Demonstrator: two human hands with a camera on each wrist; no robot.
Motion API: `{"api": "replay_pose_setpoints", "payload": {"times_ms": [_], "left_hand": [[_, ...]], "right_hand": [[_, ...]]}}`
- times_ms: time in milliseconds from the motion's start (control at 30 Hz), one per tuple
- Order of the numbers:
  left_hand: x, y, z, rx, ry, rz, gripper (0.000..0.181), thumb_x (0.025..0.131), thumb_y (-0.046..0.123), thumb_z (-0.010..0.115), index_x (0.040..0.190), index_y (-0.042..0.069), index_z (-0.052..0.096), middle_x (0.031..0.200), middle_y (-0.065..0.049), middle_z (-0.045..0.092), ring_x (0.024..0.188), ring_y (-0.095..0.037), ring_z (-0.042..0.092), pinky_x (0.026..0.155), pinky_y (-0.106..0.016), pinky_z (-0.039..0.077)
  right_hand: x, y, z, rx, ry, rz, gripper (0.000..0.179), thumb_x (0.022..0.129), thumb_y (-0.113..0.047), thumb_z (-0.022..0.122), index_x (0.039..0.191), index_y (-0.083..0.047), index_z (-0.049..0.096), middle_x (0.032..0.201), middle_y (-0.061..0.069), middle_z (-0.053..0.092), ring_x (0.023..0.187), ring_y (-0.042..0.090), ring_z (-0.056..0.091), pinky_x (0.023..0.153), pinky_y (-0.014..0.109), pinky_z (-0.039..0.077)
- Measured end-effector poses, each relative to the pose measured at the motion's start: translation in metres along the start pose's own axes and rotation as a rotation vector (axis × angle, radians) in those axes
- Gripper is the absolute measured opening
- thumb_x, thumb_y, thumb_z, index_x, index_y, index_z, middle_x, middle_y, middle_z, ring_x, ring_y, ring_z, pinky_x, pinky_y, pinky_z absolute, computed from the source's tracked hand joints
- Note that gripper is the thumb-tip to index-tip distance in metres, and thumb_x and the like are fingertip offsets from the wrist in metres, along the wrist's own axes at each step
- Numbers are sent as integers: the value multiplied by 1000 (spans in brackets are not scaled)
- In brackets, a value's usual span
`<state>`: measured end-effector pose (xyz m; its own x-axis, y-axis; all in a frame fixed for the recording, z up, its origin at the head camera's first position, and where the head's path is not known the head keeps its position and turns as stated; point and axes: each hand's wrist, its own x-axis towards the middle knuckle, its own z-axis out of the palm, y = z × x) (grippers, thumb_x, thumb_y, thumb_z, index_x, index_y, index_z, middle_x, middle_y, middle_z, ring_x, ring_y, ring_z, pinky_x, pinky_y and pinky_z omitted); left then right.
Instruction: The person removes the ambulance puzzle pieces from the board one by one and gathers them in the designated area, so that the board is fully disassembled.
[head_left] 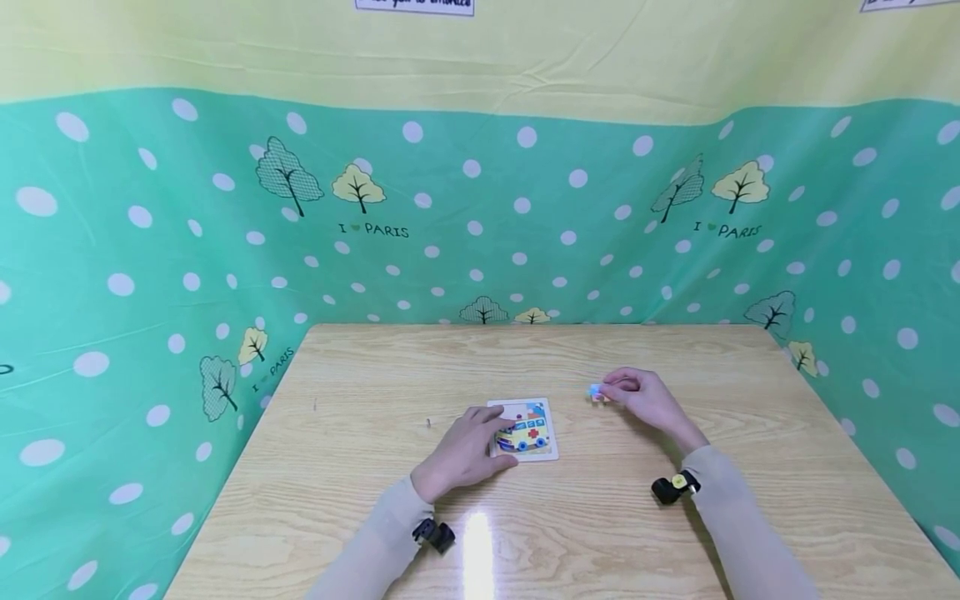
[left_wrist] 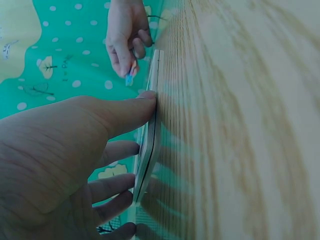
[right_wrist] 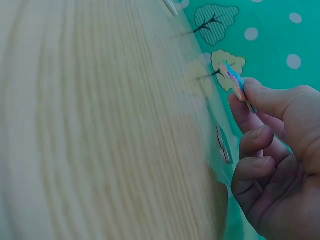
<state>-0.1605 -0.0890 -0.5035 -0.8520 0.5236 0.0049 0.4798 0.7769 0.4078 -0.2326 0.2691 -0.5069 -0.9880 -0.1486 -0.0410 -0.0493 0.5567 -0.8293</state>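
Note:
A square picture puzzle [head_left: 553, 446] with a white frame and a yellow ambulance lies on the table. My left hand [head_left: 467, 446] rests at its left side, with the thumb along the near edge and the fingers reaching onto the board. From the left wrist view, the puzzle [left_wrist: 156, 75] appears edge-on, and the left hand's [left_wrist: 65, 145] fingers are spread and fairly straight. To the right of the board, my right hand [head_left: 643, 402] pinches a small puzzle piece [head_left: 597, 392]. This piece [right_wrist: 236, 84], blue and pinkish, sits between thumb and index finger in the right wrist view.
The wooden table [head_left: 360, 367] is bounded by a green dotted curtain [head_left: 450, 242] at the back and sides. Two tiny dark marks or bits are on the table left of the puzzle. A bright light reflection [head_left: 477, 550] shows near the front.

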Motion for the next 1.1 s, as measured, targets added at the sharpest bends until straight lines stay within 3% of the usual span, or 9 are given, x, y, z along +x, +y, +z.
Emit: {"api": "replay_pose_setpoints", "payload": {"times_ms": [200,733,1100], "left_hand": [[0,-1,0,-3,0,0,64,98,49,74,150,14,62,164,-15,49,151,-35,46,124,-57,42],[0,-2,1,-4,5,-1,64,98,50,74,150,14,62,164,-14,49,151,-34,46,123,-57,42],[0,-2,2,-5,4,-6,64,98,50,74,150,15,62,164,-15,49,151,-34,46,123,-57,42]], "right_hand": [[-2,6,-8,-7,5,-5,38,103,-34,73,124,-2,72,105,11,79,91,12,70,71,22,52],[-6,18,-28,-93,47,16,41,105,-37,69,128,-3,70,117,16,76,103,19,69,85,23,53],[-7,25,-38,-108,74,41,41,106,-36,67,130,-3,70,121,17,75,103,18,67,82,21,53]]}}
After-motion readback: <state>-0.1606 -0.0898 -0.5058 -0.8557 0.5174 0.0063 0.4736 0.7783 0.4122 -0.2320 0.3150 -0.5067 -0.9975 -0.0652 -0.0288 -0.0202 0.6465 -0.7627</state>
